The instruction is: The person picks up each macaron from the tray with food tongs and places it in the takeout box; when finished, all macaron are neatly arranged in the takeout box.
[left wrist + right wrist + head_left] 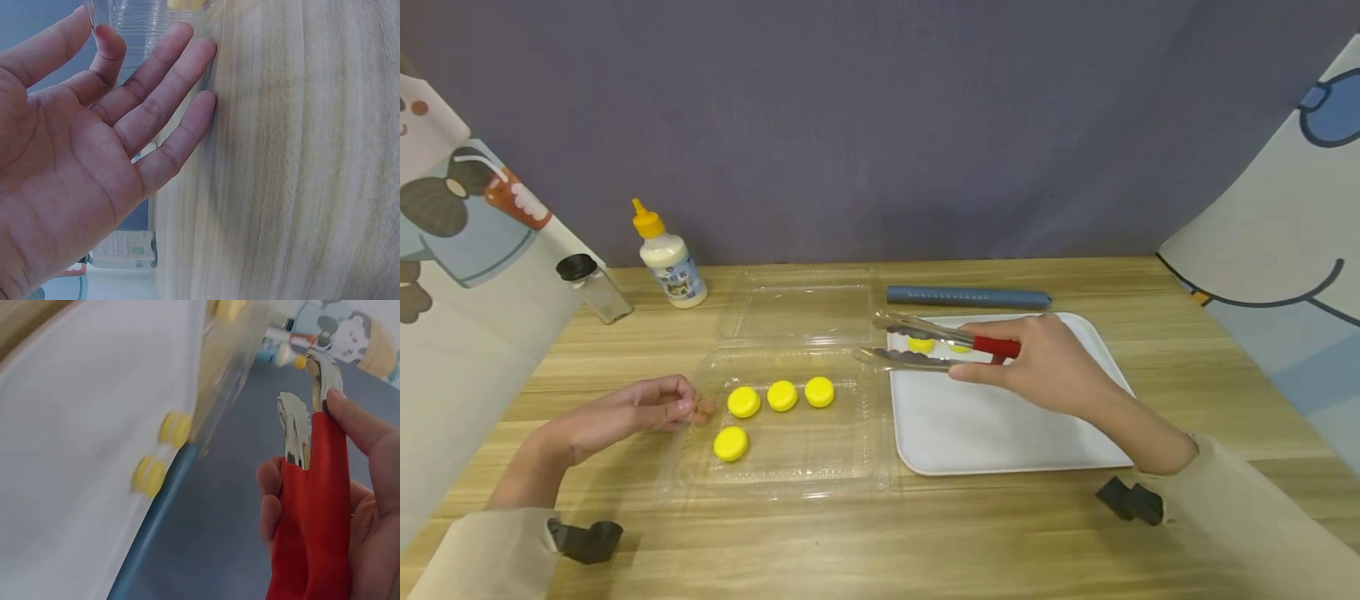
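My left hand [625, 414] pinches the left edge of a clear plastic clamshell box [775, 490] between thumb and index finger; its other fingers are extended in the left wrist view. The box lies open, with several yellow macarons [782, 396] in its front half. In my right hand [1037, 358] are metal tongs [997, 347] with red handles, held above the left part of a white tray [1000, 433]. The tongs' arms stand apart with nothing between them. Two yellow macarons [175, 429] with pale filling sit near the tray's back edge, partly hidden by the tongs in the head view.
Behind the tray lies a long blue-grey box [968, 297]. A white bottle [675, 271] with a yellow nozzle cap and a clear jar [602, 296] with a black lid stand at the back left. A grey curtain [880, 133] closes off the back.
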Demonstrator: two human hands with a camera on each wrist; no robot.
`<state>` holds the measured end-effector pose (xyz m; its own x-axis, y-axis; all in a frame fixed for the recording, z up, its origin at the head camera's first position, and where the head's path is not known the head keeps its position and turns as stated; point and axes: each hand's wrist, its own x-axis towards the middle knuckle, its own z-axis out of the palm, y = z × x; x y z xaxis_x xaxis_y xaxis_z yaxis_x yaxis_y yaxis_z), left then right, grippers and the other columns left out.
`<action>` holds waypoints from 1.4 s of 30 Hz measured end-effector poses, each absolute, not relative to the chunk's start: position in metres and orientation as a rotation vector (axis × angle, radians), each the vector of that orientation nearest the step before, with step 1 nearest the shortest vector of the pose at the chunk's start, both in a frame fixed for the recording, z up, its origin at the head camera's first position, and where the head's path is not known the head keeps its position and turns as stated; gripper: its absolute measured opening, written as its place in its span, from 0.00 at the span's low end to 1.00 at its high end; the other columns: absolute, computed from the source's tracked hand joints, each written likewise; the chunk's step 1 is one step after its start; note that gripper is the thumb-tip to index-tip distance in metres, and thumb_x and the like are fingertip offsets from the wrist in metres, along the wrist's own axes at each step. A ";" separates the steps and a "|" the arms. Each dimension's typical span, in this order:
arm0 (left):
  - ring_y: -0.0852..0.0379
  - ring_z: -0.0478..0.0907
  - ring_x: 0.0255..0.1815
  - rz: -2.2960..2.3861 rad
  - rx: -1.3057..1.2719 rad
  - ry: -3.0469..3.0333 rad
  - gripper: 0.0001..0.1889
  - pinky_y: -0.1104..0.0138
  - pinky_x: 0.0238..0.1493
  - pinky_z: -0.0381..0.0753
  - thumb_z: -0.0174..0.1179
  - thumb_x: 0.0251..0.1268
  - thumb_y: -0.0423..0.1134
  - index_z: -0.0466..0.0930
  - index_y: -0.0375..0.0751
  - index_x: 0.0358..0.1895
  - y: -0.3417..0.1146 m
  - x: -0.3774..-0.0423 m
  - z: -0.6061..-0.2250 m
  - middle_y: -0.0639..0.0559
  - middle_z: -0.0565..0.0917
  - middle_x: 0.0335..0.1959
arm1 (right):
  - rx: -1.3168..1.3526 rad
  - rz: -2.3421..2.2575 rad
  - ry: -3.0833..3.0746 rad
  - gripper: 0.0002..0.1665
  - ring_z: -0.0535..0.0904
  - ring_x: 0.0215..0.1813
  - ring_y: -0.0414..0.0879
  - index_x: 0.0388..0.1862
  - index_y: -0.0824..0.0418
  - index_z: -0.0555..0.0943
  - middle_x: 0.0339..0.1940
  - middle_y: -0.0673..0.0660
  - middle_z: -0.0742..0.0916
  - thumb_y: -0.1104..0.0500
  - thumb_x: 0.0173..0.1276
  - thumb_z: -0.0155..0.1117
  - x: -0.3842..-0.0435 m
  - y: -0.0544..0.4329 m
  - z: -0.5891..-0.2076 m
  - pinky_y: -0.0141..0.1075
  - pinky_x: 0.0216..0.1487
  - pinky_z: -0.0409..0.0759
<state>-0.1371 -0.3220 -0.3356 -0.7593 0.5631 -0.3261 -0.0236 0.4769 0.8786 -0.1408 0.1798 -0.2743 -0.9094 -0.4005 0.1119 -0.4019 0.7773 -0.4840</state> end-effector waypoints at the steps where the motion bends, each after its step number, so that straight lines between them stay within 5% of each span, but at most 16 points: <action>1: 0.61 0.76 0.60 1.279 0.445 2.131 0.13 0.72 0.58 0.77 0.45 0.83 0.39 0.69 0.30 0.55 -0.322 -0.137 -0.336 0.38 0.75 0.62 | 0.651 0.793 -2.956 0.36 0.67 0.20 0.43 0.62 0.57 0.84 0.17 0.45 0.81 0.38 0.61 0.76 -0.142 0.185 -0.276 0.36 0.22 0.67; 12: 0.61 0.76 0.61 1.287 0.430 2.111 0.14 0.71 0.58 0.78 0.45 0.83 0.39 0.69 0.30 0.55 -0.322 -0.137 -0.336 0.35 0.73 0.66 | 0.453 0.717 -3.028 0.41 0.60 0.16 0.42 0.64 0.60 0.82 0.08 0.46 0.65 0.34 0.61 0.73 -0.157 0.234 -0.298 0.35 0.19 0.61; 23: 0.62 0.76 0.61 1.284 0.435 2.119 0.13 0.71 0.57 0.78 0.44 0.83 0.39 0.69 0.30 0.55 -0.321 -0.138 -0.337 0.34 0.73 0.66 | 0.393 0.601 -3.043 0.43 0.64 0.18 0.44 0.62 0.66 0.82 0.08 0.49 0.73 0.35 0.62 0.73 -0.169 0.255 -0.308 0.35 0.21 0.62; 42: 0.63 0.77 0.60 1.293 0.424 2.115 0.13 0.71 0.57 0.78 0.45 0.83 0.39 0.69 0.30 0.55 -0.321 -0.137 -0.337 0.34 0.73 0.66 | 0.387 0.487 -3.018 0.38 0.51 0.17 0.41 0.56 0.64 0.86 0.07 0.45 0.60 0.37 0.59 0.76 -0.173 0.252 -0.325 0.34 0.20 0.52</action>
